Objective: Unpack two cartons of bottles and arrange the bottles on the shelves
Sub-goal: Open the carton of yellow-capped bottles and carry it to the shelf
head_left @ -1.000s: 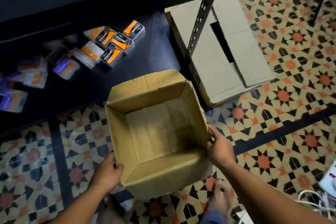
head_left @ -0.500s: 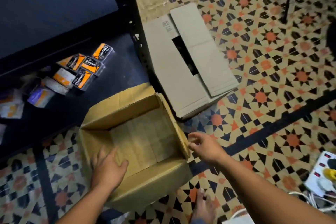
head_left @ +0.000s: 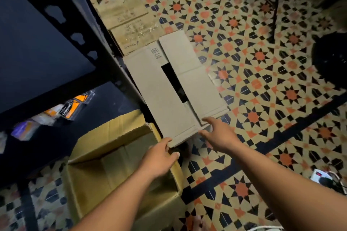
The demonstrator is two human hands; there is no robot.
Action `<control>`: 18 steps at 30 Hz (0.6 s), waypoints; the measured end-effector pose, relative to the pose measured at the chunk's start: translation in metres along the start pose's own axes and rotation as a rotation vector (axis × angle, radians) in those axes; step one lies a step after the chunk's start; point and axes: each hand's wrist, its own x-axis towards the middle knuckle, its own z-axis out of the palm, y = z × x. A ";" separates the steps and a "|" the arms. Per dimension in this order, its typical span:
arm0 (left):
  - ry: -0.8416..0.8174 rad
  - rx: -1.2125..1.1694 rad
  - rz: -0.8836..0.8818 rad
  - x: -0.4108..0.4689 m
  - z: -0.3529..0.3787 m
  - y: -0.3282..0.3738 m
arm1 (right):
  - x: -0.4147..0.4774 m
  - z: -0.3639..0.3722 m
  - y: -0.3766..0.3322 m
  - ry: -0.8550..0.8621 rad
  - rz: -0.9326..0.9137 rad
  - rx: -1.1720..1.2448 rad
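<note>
Reaching out, left hand [head_left: 161, 155] pinches a corner of the grey cardboard carton [head_left: 159, 90], flaps gapped; right hand [head_left: 220, 134] fingers spread.

Star-patterned floor tiles [head_left: 262, 80] in orange, black and cream fill our view, crossed by a dark band. At the right edge we see a white power strip [head_left: 317, 176] with a red switch and trailing cables. Thin black stand legs [head_left: 276, 5] cross the tiles at top, and orange-and-black packets [head_left: 71, 110] lie in shadow at left.
</note>
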 end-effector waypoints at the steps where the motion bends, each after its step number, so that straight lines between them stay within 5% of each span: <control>1: 0.010 -0.012 0.008 0.008 -0.001 0.006 | 0.008 -0.003 0.000 0.021 0.006 -0.005; 9: 0.195 -0.041 0.036 0.076 0.009 0.046 | 0.080 -0.022 0.008 0.117 0.014 -0.080; 18: 0.536 -0.035 -0.270 0.165 0.006 0.075 | 0.194 -0.020 -0.015 0.078 -0.086 -0.243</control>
